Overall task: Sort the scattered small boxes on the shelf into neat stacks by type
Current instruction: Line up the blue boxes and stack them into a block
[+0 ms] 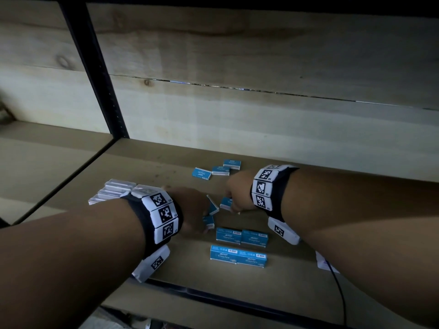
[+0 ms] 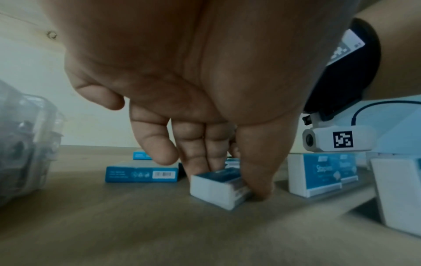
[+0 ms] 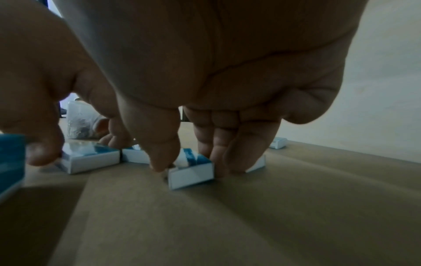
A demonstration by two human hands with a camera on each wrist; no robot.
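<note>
Small blue-and-white staple boxes lie scattered on the brown shelf (image 1: 166, 162). My left hand (image 1: 204, 222) is down on the shelf, thumb and fingers pinching one small box (image 2: 218, 189) by its sides. My right hand (image 1: 231, 205) reaches down beside it, and its fingers (image 3: 161, 162) straddle and grip another small box (image 3: 191, 172). A third small box (image 1: 213, 205) stands tilted between the hands. Three more small boxes (image 1: 221, 170) lie at the back. Larger staple boxes (image 1: 241, 237) sit in two neat rows at the front.
A cluster of clear plastic cases (image 1: 116, 189) stands left of my left wrist. The black shelf upright (image 1: 95, 74) rises at the back left, before a pale wooden back wall. A black cable (image 1: 339, 293) hangs over the front edge at right.
</note>
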